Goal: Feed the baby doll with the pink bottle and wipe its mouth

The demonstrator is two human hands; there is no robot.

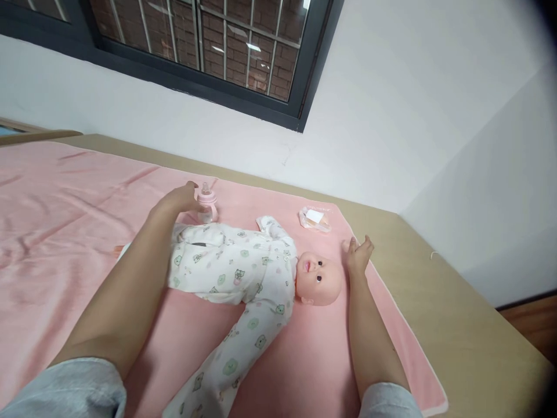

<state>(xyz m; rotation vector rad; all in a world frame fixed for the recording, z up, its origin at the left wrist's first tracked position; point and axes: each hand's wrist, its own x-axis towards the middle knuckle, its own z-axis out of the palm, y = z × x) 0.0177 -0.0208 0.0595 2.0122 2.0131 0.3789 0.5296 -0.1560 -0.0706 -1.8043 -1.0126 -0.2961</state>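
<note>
A baby doll (319, 278) lies on its back across a pink blanket (300, 354), its head to the right. It wears a white sleepsuit (235, 261) printed with green bears. Beyond its waist stands an upright baby bottle (208, 206) with a pink collar and handle. My left hand (183, 198) is at the bottle's left side, thumb raised apart from the fingers; some fingertips are hard to make out. Past the doll's head, my right hand (359, 255) has its fingers spread near the blanket's edge. A small pale pink thing (346, 245) shows beside it, its kind unclear.
A clear plastic packet (314, 218) with a white label lies on the blanket beyond the doll's shoulder. The blanket covers part of a wooden surface (418, 278). Behind rises a white wall (361, 116) with a dark-framed, barred window (243, 43).
</note>
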